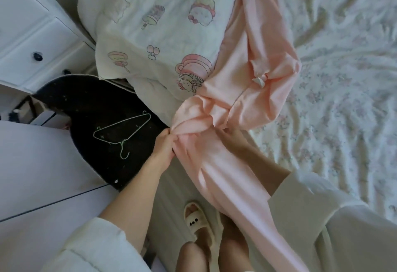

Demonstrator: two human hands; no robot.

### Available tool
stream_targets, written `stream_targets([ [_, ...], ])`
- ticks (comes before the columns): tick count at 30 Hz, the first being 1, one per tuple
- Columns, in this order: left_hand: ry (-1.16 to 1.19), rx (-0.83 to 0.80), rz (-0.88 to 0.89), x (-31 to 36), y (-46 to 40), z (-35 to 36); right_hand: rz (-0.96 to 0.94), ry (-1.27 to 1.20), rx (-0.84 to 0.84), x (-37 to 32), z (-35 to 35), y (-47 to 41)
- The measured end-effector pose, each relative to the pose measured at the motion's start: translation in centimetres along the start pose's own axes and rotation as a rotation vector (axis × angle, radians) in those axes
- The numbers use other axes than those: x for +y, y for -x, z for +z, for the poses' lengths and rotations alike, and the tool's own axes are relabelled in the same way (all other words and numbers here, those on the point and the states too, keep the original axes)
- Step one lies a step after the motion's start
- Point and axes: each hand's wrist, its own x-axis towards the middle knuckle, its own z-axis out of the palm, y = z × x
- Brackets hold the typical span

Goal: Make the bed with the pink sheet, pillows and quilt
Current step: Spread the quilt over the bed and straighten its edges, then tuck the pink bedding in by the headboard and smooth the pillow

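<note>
The pink sheet [234, 91] is gathered into a long bunched rope that runs from the far edge of the bed [343, 78] down across its near corner and hangs past the person's legs toward the floor. It is gripped at a knotted-looking bunch by the left hand [164, 146], whose fingers are curled tightly into the fabric at the bed's edge. The right hand [231, 137] is laid against the same bunch just beside the left; its fingers are largely hidden under the folds, so its grip cannot be told. Both forearms are bare, with pale sleeves pushed up.

A small white tag [258, 81] is seen on the sheet higher up. To the left of the sheet, a cream quilt [159, 24] printed with cartoon figures is heaped on the bed. The mattress is covered with a crumpled floral cover. On the floor to the left, a green wire hanger [121, 130] lies on a black mat [90, 104], near a white drawer unit [28, 35]. A cream slipper [194, 220] is worn below.
</note>
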Motion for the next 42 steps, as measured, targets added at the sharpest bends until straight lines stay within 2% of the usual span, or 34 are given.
stream_targets([
  [3,0.025,-0.288,-0.019,2.3,-0.1,0.4,0.218,-0.557,-0.065,-1.8,0.2,-1.3],
  [4,-0.028,-0.350,-0.018,2.9,-0.2,0.1,0.274,-0.650,-0.037,-2.7,0.4,-2.0],
  [6,-0.152,-0.389,0.011,3.3,-0.3,-0.3,0.335,-0.683,0.011,-4.1,0.7,-3.0],
  [9,-0.245,-0.386,0.001,2.8,-0.8,-2.0,0.358,-0.539,0.127,-5.2,1.8,-4.4],
  [11,-0.317,-0.361,-0.009,2.5,-1.6,-4.4,0.280,-0.447,0.253,-5.7,3.5,-5.1],
  [12,-0.337,-0.335,-0.020,2.3,-2.0,-5.3,0.227,-0.480,0.273,-6.2,4.1,-4.8],
  [13,-0.356,-0.298,-0.034,2.3,-2.5,-6.8,0.194,-0.125,0.222,-6.8,5.6,-5.0],
  [14,-0.386,-0.259,-0.041,2.1,-2.8,-8.2,0.018,0.271,0.241,-6.8,7.4,-4.8],
  [15,-0.426,-0.213,-0.044,1.9,-3.4,-9.7,0.054,0.481,0.222,-7.1,9.3,-4.4],
  [16,-0.463,-0.167,-0.042,1.6,-4.0,-11.5,0.113,0.425,0.140,-7.4,11.2,-4.0],
  [17,-0.493,-0.125,-0.045,1.3,-4.3,-12.6,0.255,0.218,0.031,-7.3,12.7,-3.7],
  [18,-0.514,-0.086,-0.054,0.9,-4.6,-14.0,0.270,0.050,-0.009,-7.7,14.0,-3.4],
  [19,-0.523,-0.050,-0.062,0.6,-4.8,-15.5,0.205,0.128,0.037,-7.7,15.8,-3.5],
  [21,-0.527,0.006,-0.066,0.2,-5.3,-18.0,0.142,0.206,-0.012,-9.3,17.7,-3.5],
  [24,-0.516,0.092,-0.067,0.1,-5.7,-21.1,0.143,0.226,-0.043,-12.4,19.2,-3.4],
  [27,-0.481,0.165,-0.091,0.2,-5.7,-23.0,0.153,0.362,-0.096,-13.0,19.6,-3.5],
  [31,-0.448,0.073,-0.097,0.9,-5.8,-23.9,0.160,0.330,-0.060,-13.2,19.3,-3.6],
  [32,-0.425,0.032,-0.104,1.5,-5.7,-23.8,0.094,0.262,0.028,-13.0,19.1,-3.9],
  [33,-0.397,-0.003,-0.108,1.9,-5.7,-23.6,0.115,0.173,0.014,-14.0,18.8,-3.4],
  [34,-0.366,-0.025,-0.108,2.5,-5.7,-23.4,0.064,0.223,0.109,-14.5,18.3,-3.5],
  [35,-0.348,-0.032,-0.100,3.2,-5.7,-23.1,0.117,0.299,0.035,-13.5,18.3,-4.0],
  [37,-0.339,-0.029,-0.085,4.3,-5.9,-22.5,0.197,0.334,0.035,-13.8,17.7,-5.0],
  [39,-0.317,-0.040,-0.073,5.7,-6.2,-21.7,0.173,0.401,-0.017,-15.2,16.1,-5.1],
  [42,-0.269,-0.064,-0.057,7.8,-6.6,-20.1,0.135,0.333,0.031,-15.8,14.3,-6.1],
])
